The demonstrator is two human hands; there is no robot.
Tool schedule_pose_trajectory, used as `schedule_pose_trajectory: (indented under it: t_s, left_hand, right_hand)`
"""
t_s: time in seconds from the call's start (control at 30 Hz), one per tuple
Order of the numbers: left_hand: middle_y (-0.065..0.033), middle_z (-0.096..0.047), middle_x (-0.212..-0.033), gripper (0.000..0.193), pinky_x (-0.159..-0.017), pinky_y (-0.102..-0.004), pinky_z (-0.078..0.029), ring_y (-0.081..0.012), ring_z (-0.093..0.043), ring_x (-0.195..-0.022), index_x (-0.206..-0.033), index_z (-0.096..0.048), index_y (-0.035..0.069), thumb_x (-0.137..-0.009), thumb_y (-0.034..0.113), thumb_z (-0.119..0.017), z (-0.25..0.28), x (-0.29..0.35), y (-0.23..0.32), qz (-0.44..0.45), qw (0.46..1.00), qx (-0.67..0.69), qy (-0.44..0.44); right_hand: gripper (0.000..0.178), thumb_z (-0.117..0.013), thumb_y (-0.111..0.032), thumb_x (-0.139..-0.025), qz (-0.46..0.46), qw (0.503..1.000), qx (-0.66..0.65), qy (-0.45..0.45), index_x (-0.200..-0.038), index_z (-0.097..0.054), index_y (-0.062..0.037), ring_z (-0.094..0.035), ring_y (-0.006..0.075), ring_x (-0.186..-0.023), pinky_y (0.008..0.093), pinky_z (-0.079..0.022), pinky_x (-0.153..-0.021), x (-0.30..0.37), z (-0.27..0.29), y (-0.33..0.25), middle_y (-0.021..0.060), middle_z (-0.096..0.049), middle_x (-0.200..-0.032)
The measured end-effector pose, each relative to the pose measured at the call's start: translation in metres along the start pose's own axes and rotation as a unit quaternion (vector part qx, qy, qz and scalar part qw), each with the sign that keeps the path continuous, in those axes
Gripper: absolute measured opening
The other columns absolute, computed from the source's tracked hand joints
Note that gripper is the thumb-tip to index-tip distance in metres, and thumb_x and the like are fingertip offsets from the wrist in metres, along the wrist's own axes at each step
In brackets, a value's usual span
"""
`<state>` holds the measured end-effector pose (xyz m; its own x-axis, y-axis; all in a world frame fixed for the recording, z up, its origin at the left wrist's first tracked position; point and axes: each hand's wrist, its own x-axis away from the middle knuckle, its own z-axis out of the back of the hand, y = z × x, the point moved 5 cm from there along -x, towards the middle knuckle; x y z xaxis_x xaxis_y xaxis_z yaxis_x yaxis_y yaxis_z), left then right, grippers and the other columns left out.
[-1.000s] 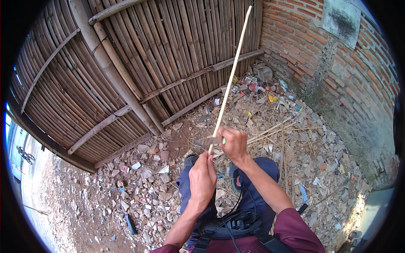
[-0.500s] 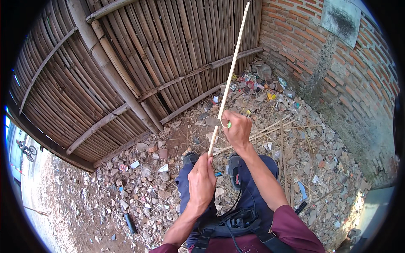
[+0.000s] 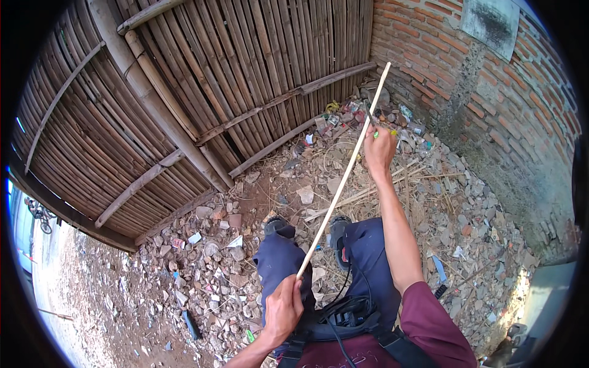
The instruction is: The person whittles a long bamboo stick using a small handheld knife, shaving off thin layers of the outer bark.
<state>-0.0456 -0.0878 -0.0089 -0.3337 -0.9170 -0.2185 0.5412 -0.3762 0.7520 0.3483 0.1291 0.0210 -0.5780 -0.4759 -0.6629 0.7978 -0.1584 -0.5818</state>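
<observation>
A long, pale stick of split bamboo or wood (image 3: 339, 193) slants away from me, its far end pointing toward the corner. My left hand (image 3: 283, 310) is closed round the near end, just above my lap. Farther out, my right hand (image 3: 380, 149) grips a small knife with bits of bright green showing between the fingers. The knife's dark blade (image 3: 369, 113) points up and lies against the stick's far part. Most of the handle is hidden in my fist.
Stones and scraps of litter (image 3: 211, 270) cover the ground round my feet. Loose bamboo strips (image 3: 399, 178) lie ahead to the right. A bamboo fence (image 3: 257, 67) and a brick wall (image 3: 491, 116) meet ahead. A person with a bicycle (image 3: 42, 214) is at the far left.
My left hand has drawn the stick back toward my body, and its far tip is lower. My right hand with the knife has moved outward along it. The curled shaving no longer shows.
</observation>
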Motion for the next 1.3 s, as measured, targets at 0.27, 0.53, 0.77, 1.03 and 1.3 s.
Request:
schedule_pose_trajectory:
  t_s: [0.27, 0.53, 0.77, 1.03, 1.3]
  left_hand:
    - [-0.0053, -0.052, -0.059, 0.019, -0.049, -0.0349, -0.036, -0.0135, -0.047, -0.050, -0.107, -0.070, 0.000, -0.111, 0.013, -0.056, 0.012, -0.005, -0.012, 0.058, 0.996, 0.068, -0.021]
    - [-0.0013, -0.053, -0.063, 0.019, -0.053, -0.0313, -0.037, -0.0080, -0.047, -0.056, -0.104, -0.070, 0.000, -0.110, 0.012, -0.056, 0.008, -0.031, -0.024, 0.093, 0.990, 0.103, -0.016]
    - [-0.0068, -0.063, -0.072, 0.022, -0.058, -0.0335, -0.043, -0.0141, -0.056, -0.062, -0.120, -0.065, 0.000, -0.109, 0.019, -0.062, 0.008, -0.050, -0.020, 0.102, 0.991, 0.065, -0.055]
    - [-0.0254, -0.072, -0.121, 0.048, -0.099, -0.0515, -0.052, -0.0429, -0.068, -0.117, -0.136, -0.058, 0.000, -0.103, 0.031, -0.073, 0.012, -0.094, 0.021, -0.023, 0.999, -0.042, 0.016]
    - [-0.0092, -0.072, -0.084, 0.020, -0.066, -0.0356, -0.051, -0.0173, -0.066, -0.071, -0.117, -0.068, -0.001, -0.110, 0.016, -0.062, -0.010, -0.138, -0.011, 0.021, 0.997, 0.068, -0.036]
  right_hand:
    - [0.025, -0.048, -0.001, -0.091, -0.081, 0.967, -0.226, -0.084, -0.072, -0.065, -0.0018, -0.054, 0.0156, -0.058, 0.0359, -0.039, -0.058, 0.027, -0.002, -0.012, 0.0051, -0.060, -0.062]
    - [0.041, -0.049, -0.006, -0.090, -0.216, 0.689, -0.589, -0.362, -0.124, -0.070, -0.0004, -0.030, 0.0021, -0.049, 0.0220, -0.023, -0.046, 0.080, -0.010, -0.060, -0.0006, -0.060, -0.077]
    - [0.031, -0.066, -0.028, -0.103, -0.195, 0.678, -0.580, -0.406, -0.121, -0.076, -0.0042, -0.031, -0.0008, -0.048, 0.0207, -0.023, -0.045, 0.091, -0.003, -0.077, 0.0021, -0.067, -0.086]
    - [0.026, -0.067, -0.024, -0.103, -0.189, 0.691, -0.585, -0.379, -0.115, -0.075, -0.0025, -0.029, -0.0009, -0.047, 0.0201, -0.022, -0.046, 0.086, 0.005, -0.072, 0.0003, -0.067, -0.083]
    - [0.029, -0.062, -0.021, -0.103, -0.183, 0.724, -0.561, -0.357, -0.121, -0.077, -0.0037, -0.034, -0.0016, -0.051, 0.0208, -0.021, -0.047, 0.082, 0.017, -0.076, -0.0036, -0.064, -0.075]
